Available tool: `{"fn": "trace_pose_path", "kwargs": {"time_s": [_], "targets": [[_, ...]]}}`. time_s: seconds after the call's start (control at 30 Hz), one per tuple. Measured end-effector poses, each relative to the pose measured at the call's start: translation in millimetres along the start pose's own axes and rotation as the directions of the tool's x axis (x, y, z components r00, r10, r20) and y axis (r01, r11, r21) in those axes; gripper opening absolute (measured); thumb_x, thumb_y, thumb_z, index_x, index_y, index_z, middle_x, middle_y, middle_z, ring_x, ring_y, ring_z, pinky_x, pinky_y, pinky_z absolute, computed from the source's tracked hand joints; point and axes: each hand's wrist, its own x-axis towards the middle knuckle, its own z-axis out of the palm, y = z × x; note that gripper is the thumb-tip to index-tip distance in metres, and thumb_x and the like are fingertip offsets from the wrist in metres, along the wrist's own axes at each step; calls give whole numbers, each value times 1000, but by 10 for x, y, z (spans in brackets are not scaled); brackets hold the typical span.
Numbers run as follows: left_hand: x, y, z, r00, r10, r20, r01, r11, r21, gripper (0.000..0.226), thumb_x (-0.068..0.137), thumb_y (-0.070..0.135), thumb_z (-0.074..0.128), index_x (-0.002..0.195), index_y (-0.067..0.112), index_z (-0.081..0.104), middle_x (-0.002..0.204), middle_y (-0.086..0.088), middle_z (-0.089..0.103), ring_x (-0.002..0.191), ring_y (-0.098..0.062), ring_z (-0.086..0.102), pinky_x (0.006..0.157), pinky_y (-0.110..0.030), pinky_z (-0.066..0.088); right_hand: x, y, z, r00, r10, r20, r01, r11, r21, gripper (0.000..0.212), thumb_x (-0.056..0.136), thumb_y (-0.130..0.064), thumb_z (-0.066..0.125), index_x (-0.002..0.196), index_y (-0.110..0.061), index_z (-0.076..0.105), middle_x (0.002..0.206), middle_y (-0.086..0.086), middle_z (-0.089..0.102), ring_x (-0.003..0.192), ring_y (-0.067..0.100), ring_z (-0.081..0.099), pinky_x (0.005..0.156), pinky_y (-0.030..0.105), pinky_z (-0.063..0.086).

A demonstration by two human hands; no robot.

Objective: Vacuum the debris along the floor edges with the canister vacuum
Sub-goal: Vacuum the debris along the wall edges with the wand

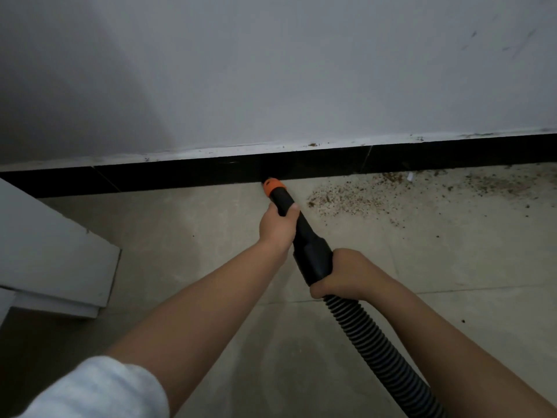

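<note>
Ideally, with left hand (275, 226) and right hand (346, 274) both wrapped round the nozzle (289, 212), sweep its tip low along the baseboard (391, 159) toward the debris (346, 200) right of both hands.

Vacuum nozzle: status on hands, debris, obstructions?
Left hand and right hand both grip the vacuum nozzle. Orange tip at the black baseboard. Debris lies right of the tip, unvacuumed. Nothing blocks the path.

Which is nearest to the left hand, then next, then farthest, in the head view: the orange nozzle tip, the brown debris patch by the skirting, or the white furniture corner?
From the left hand:
1. Orange nozzle tip, just ahead, at the black skirting.
2. Brown debris patch, on the floor to the right.
3. White furniture corner, far off to the left.
</note>
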Motion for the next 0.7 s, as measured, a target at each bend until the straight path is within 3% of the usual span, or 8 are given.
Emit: {"fn": "trace_pose_path", "kwargs": {"time_s": [0.17,0.33,0.43,0.7], "targets": [[-170,-83,-212,995,-69,-71,61,991,-116,54,95,25,49,143,12,28,135,-10,46,120,-29,49,103,-42,42,-34,-106,102,996,-62,63,65,997,-48,31,69,-24,74,68,-19,44,72,-2,50,63,11,51,50,22,39],[-338,-176,-287,994,-87,-69,75,985,-157,55,93,23,53,141,13,29,131,-11,49,116,-27,52,103,-43,42,-196,18,139,991,-129,36,131,990,-44,31,67,-23,76,78,-20,47,78,-4,52,73,13,56,63,26,47],[-456,-196,-231,998,-61,-22,57,986,-158,59,93,23,54,143,15,24,130,-8,49,118,-26,51,105,-43,40,-335,139,121,993,-117,14,118,991,-59,35,66,-23,77,85,-20,47,80,-6,53,72,9,55,62,23,46],[-555,-154,39,990,-132,47,137,984,-117,62,94,27,51,146,13,20,136,-10,46,121,-27,48,105,-40,40,-487,303,-33,998,-46,40,50,995,-90,31,67,-21,76,79,-20,48,78,-6,54,66,2,52,50,14,40]]}}
